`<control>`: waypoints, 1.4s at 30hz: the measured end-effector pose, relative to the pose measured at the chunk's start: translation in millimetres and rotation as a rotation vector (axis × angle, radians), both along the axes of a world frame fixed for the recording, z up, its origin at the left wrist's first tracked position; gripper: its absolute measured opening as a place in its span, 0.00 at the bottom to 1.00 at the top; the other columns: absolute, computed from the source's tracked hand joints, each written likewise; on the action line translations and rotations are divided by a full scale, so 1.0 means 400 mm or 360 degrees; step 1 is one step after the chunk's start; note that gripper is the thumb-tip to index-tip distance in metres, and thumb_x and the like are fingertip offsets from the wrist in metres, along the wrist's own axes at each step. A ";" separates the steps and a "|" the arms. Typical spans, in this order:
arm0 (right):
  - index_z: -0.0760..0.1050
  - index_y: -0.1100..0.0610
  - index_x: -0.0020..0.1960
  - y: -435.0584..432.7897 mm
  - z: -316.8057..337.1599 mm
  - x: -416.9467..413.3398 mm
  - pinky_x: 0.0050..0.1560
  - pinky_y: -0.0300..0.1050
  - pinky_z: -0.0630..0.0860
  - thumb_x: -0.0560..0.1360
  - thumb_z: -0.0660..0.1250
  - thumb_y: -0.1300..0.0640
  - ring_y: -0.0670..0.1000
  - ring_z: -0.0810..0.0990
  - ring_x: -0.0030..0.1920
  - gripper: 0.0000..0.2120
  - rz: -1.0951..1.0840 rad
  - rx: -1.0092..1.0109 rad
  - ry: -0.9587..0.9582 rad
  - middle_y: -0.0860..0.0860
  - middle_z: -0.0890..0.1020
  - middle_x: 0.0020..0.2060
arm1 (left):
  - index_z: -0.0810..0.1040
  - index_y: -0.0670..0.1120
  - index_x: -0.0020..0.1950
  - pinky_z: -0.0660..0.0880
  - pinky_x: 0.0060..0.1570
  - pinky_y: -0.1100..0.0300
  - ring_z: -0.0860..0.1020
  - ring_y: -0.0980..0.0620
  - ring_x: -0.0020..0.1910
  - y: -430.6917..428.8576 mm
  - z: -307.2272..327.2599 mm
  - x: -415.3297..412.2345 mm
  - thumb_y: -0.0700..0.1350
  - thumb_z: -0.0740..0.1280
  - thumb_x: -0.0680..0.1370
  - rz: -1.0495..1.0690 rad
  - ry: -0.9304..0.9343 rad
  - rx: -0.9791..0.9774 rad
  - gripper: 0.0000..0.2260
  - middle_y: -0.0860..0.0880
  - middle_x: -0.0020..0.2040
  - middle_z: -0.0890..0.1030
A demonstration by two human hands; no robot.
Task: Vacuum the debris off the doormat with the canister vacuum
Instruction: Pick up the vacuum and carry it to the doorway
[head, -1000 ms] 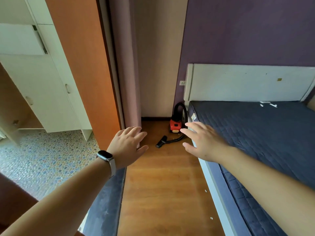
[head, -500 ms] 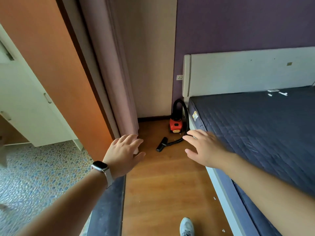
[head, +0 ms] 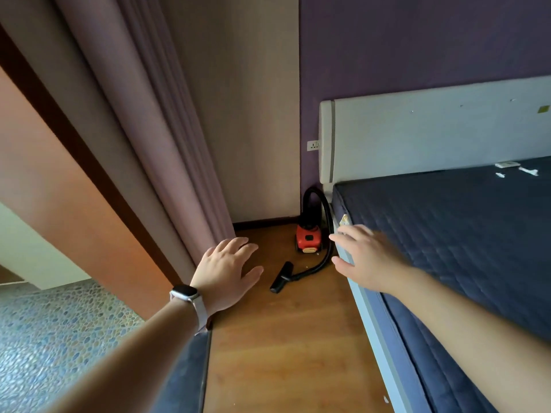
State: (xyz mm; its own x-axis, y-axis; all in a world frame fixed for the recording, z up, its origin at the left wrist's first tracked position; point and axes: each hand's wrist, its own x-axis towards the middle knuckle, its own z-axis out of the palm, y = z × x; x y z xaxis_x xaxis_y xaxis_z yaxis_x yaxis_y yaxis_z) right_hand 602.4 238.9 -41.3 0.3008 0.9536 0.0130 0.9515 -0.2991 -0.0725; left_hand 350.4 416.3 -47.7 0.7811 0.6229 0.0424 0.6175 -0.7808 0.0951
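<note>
Left hand and right hand are stretched forward, fingers straight and spread, holding nothing. The red canister vacuum stands on the wood floor in the far corner beside the bed, its nozzle lying nearby; the dark blue doormat lies below the left forearm

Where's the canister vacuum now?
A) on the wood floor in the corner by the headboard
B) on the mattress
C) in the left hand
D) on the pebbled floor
A: the red canister vacuum sits on the wood floor in the corner beside the headboard; the left hand and right hand hold nothing.
</note>
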 end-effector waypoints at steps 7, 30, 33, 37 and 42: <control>0.66 0.50 0.75 0.204 -0.045 0.128 0.65 0.48 0.68 0.80 0.57 0.43 0.50 0.67 0.71 0.25 0.0021 -0.0030 0.0006 0.46 0.69 0.71 | 0.65 0.58 0.77 0.60 0.73 0.53 0.63 0.51 0.76 0.208 -0.057 0.143 0.64 0.57 0.81 0.0032 -0.0012 -0.0071 0.26 0.56 0.76 0.66; 0.77 0.56 0.64 0.885 -0.182 0.563 0.50 0.52 0.79 0.74 0.56 0.42 0.57 0.80 0.56 0.26 -0.0366 -0.0070 0.0176 0.52 0.80 0.58 | 0.66 0.52 0.77 0.67 0.70 0.51 0.66 0.49 0.74 1.000 -0.204 0.768 0.59 0.60 0.82 -0.0368 0.0007 -0.0384 0.25 0.51 0.76 0.68; 0.77 0.56 0.63 0.925 -0.220 0.658 0.48 0.53 0.80 0.74 0.58 0.42 0.57 0.80 0.53 0.25 -0.0371 -0.0061 0.0215 0.52 0.80 0.55 | 0.67 0.50 0.77 0.66 0.71 0.51 0.66 0.48 0.74 1.039 -0.231 0.870 0.58 0.61 0.82 -0.0423 0.0039 -0.0410 0.25 0.49 0.76 0.69; 0.76 0.57 0.63 0.991 -0.304 0.815 0.48 0.52 0.79 0.74 0.57 0.41 0.57 0.81 0.54 0.26 -0.0366 -0.0049 0.0290 0.53 0.80 0.56 | 0.70 0.48 0.74 0.69 0.67 0.52 0.71 0.47 0.69 1.109 -0.264 1.021 0.56 0.63 0.81 -0.0473 0.0094 -0.0323 0.24 0.48 0.71 0.73; 0.72 0.56 0.68 1.078 -0.403 1.017 0.53 0.52 0.79 0.76 0.58 0.41 0.55 0.78 0.59 0.27 -0.0341 -0.0080 0.0432 0.52 0.78 0.60 | 0.69 0.51 0.74 0.68 0.67 0.54 0.70 0.49 0.69 1.204 -0.308 1.223 0.58 0.61 0.81 -0.0386 0.0204 -0.0329 0.23 0.51 0.71 0.72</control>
State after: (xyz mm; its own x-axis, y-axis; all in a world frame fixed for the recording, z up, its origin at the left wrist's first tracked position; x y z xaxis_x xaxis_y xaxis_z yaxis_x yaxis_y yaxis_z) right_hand 1009.3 670.1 -202.4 0.4801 0.8659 -0.1403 0.8149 -0.4994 -0.2942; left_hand 839.5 898.0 -170.8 0.8982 0.4037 -0.1737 0.4336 -0.8785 0.2004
